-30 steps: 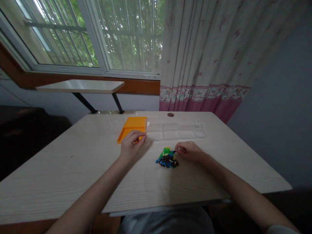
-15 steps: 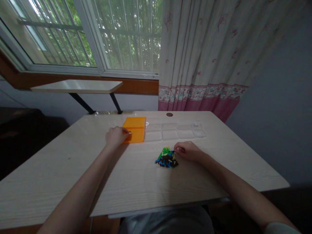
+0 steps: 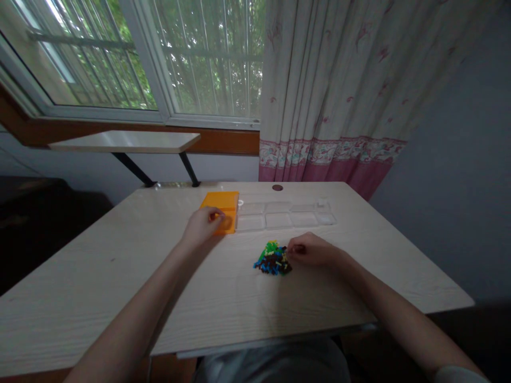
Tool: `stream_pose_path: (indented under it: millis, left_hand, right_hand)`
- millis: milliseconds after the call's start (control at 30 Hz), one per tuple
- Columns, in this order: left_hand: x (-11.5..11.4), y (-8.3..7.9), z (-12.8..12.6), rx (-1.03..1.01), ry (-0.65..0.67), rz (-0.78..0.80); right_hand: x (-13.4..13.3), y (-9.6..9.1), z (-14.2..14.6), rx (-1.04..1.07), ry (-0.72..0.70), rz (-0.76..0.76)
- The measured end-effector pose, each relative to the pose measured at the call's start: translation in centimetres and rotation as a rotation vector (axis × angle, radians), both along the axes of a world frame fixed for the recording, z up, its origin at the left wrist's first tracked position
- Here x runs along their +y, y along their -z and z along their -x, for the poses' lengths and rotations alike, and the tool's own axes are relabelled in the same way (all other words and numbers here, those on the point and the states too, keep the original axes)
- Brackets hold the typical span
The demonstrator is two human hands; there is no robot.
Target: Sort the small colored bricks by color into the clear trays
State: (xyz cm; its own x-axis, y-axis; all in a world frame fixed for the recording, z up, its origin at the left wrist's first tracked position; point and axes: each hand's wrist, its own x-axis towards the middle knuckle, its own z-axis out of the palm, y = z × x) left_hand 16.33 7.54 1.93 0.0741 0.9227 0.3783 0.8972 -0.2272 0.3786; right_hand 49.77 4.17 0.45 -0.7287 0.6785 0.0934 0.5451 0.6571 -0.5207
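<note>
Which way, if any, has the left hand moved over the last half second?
Yes, the left hand slid rightward along the near edge of the flat orange plastic tray.

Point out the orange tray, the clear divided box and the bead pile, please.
orange tray [image 3: 227,201], head view, bare far part.
clear divided box [image 3: 288,215], head view, middle compartment.
bead pile [image 3: 273,259], head view, centre.

Left hand [image 3: 204,226] — rightward again, onto the orange tray [image 3: 222,202]
</note>
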Motion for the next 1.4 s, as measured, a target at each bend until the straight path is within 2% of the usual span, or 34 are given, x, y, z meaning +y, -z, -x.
stream_pose_path:
  millis: [67,200,333,500,700,933,1100,1400]
  left_hand:
    - [-1.6,0.2,-2.1,-0.064,0.145,-0.01]
    - [-4.9,0.7,-5.9,-0.022,0.461,0.026]
    - [-6.5,1.0,-7.7,0.002,0.583,0.031]
    - [-6.4,1.3,-7.5,-0.008,0.636,0.057]
    - [-6.3,1.4,-7.3,0.016,0.641,0.064]
    - [-6.6,1.5,-7.7,-0.027,0.651,0.037]
    - [-7.1,1.4,-8.7,-0.017,0.664,0.032]
    - [-7.5,1.7,-9.5,0.02,0.639,-0.022]
  right_hand:
    - [-0.2,-0.4,-0.1,-0.017,-0.065,0.087]
    - [-0.5,-0.8,0.0,-0.017,-0.087,0.173]
    - [-1.0,-0.8,0.4,-0.002,-0.112,0.181]
    - [-1.8,-1.2,1.2,-0.088,-0.13,0.148]
    - [-1.9,-1.2,1.6,-0.105,-0.095,0.082]
    - [-1.6,-0.8,1.3,0.075,-0.077,0.074]
    - [-1.6,0.1,2.2,0.204,0.061,0.024]
    - [-2.3,0.9,3.1,0.236,0.092,-0.011]
